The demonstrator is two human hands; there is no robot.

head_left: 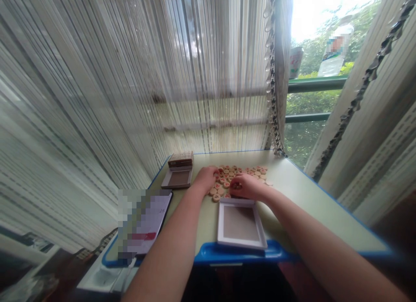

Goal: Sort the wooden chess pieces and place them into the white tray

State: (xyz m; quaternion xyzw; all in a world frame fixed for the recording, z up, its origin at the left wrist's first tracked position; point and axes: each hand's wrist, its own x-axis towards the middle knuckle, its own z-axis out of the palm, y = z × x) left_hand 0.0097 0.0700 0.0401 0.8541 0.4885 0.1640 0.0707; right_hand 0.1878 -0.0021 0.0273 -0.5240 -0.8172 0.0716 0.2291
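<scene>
Many round wooden xiangqi pieces lie loosely spread on the table, several with red characters facing up. At the left side of the spread is my left hand, its fingers curled inward among the pieces. My right hand rests over the near middle of them, thumb and fingers bent towards each other. What the fingertips of either hand hold is too small to make out. Just below my right hand, a shallow white box tray sits at the near table edge and shows a bare grey-brown bottom.
A second shallow box part lies at the left, in front of a brown box. A tablet lies left of my left forearm. The pale table has a blue rim. Beyond hang string curtains; a bottle stands by the window.
</scene>
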